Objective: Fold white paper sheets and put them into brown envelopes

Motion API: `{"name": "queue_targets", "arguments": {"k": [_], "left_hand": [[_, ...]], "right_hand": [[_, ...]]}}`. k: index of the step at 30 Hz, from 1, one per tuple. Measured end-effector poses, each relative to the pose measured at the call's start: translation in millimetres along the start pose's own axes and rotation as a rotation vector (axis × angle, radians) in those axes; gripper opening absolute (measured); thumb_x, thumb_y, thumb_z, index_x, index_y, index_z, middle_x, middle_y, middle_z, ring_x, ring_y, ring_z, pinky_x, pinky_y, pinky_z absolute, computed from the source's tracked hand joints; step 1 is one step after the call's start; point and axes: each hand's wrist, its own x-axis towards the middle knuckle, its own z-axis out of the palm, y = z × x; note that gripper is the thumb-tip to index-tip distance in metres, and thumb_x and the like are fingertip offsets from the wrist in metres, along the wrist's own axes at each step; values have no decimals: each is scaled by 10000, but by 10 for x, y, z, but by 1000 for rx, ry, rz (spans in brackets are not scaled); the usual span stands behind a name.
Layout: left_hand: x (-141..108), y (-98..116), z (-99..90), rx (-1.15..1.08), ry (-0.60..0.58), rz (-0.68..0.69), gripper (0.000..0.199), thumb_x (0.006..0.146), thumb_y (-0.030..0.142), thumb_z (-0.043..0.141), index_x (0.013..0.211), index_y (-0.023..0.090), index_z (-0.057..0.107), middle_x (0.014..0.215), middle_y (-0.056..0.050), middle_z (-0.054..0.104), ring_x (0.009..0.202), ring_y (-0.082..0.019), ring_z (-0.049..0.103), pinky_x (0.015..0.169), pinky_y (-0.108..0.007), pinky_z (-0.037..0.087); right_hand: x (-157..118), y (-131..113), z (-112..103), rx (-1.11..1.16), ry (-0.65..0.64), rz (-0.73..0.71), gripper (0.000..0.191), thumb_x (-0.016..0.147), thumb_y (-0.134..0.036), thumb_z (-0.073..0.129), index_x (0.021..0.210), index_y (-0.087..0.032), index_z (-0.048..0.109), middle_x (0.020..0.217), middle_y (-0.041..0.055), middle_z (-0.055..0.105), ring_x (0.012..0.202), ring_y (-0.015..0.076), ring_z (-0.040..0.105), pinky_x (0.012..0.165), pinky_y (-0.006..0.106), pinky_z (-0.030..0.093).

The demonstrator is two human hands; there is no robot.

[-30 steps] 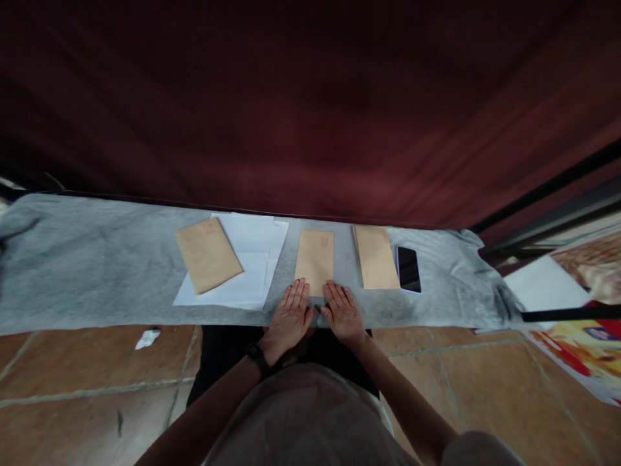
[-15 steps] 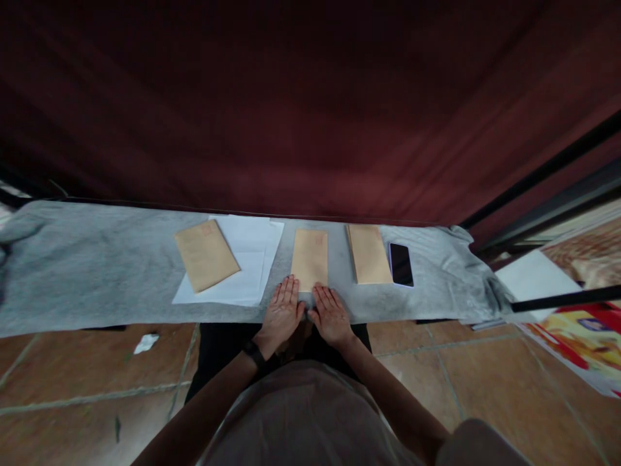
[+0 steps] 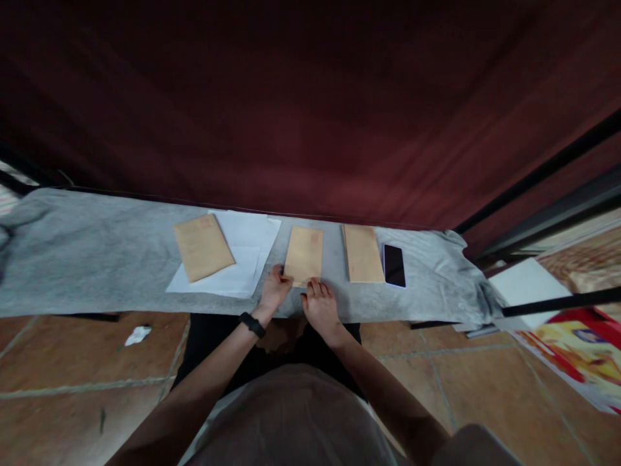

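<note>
A brown paper envelope (image 3: 303, 254) with faint red print at its top right lies in front of me on a grey cloth. My left hand (image 3: 274, 292), with a dark band at the wrist, is closed in a pinch on its lower left corner. At the lower right of the same envelope, my right hand (image 3: 321, 307) rests with bent fingertips on the bottom edge, its thumb apart from the fingers. To the left, another brown envelope (image 3: 204, 249) lies askew on white paper sheets (image 3: 247, 259). A stack of brown envelopes (image 3: 363, 254) sits to the right.
A phone (image 3: 394, 266) with a dark screen lies right of the stack. The grey cloth (image 3: 111, 259) covers a narrow surface before a dark red curtain (image 3: 301, 129). Dark metal bars (image 3: 548, 303) and a red and yellow printed package (image 3: 582, 343) are at the right.
My left hand has gone from lying flat beside the envelope's bottom to pinching its lower left corner. The right fingers have bent a little. The whole view has shifted slightly.
</note>
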Motion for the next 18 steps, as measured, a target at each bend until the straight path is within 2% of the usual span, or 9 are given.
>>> {"name": "queue_targets", "arguments": {"k": [5,10,13,16,18], "left_hand": [[-69,169,19,-268,-31,-51,251,725,182,577,957,150,669,813,-38,707,721,-172,656,689,-283,517],[-205,528,6,-517,-81,-57,288,755,298,676,1013,170,674,757,2,673,665,-134,622,626,-236,486],[-239,653,17,-755,-128,-129,418,766,468,746,1057,175,683,861,-38,707,806,-164,676,684,-246,524],[-270,643,87,-824,-135,-249,442,728,521,798,983,177,688,918,-54,719,848,-170,691,709,-255,550],[-302,595,160,-864,-207,-335,440,695,500,837,947,173,683,873,-47,721,792,-166,699,709,-272,564]], "right_hand": [[137,-19,-100,-25,-41,35,361,999,-334,533,1282,-121,603,1269,182,659,1077,288,635,934,418,531],[214,114,-205,131,5,101,302,1003,-149,427,1235,-188,616,1152,137,706,968,242,689,795,339,544],[271,271,-250,474,90,290,229,988,-163,463,1081,-199,669,1018,110,740,856,217,713,756,308,537],[326,366,-241,1096,210,505,169,947,-324,568,876,-203,663,822,46,731,735,182,700,723,289,559],[329,351,-201,1507,241,582,208,857,-411,667,813,-210,634,754,6,710,680,160,684,718,292,584]]}}
